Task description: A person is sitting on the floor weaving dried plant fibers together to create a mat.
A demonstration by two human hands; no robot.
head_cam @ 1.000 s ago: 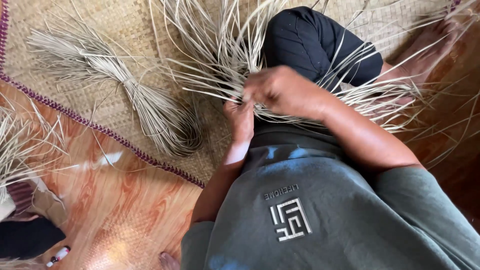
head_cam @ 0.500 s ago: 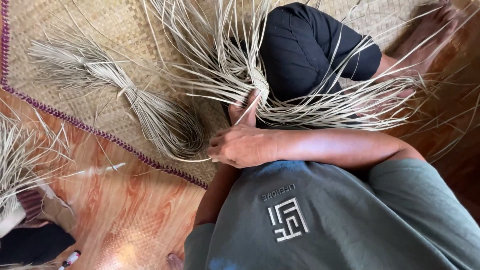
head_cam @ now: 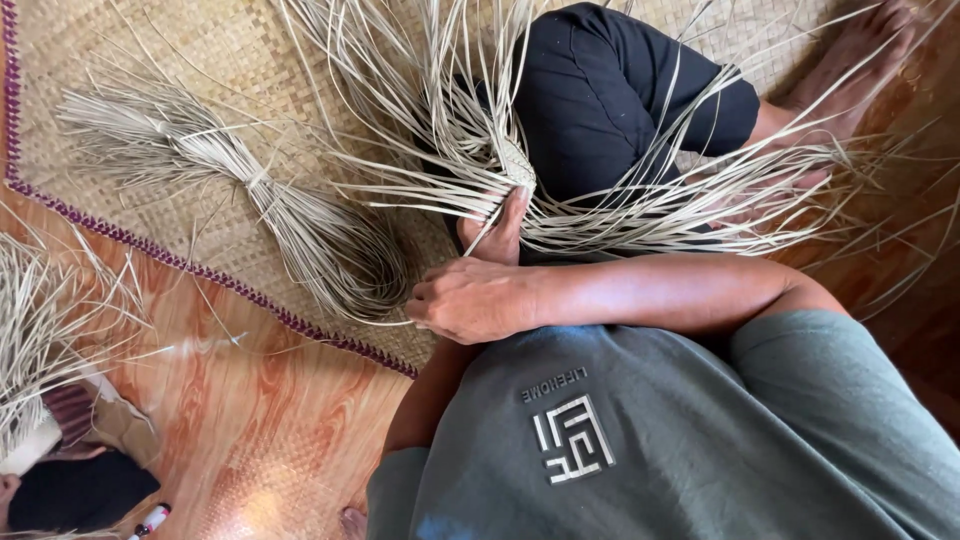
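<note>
Left grip (head_cam: 497,232) pinched on strands (head_cam: 600,225) at woven start (head_cam: 515,165), over knee (head_cam: 610,90); right grip (head_cam: 470,298) loosely curled, holding unclear, just below left. Mat (head_cam: 120,40) beneath. Bundle (head_cam: 300,235) left of right hand, nearer it, long axis diagonal.

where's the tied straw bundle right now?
Head view, left of centre: the tied straw bundle lies on the woven mat, just left of the person's right hand and the loose strands.
</note>
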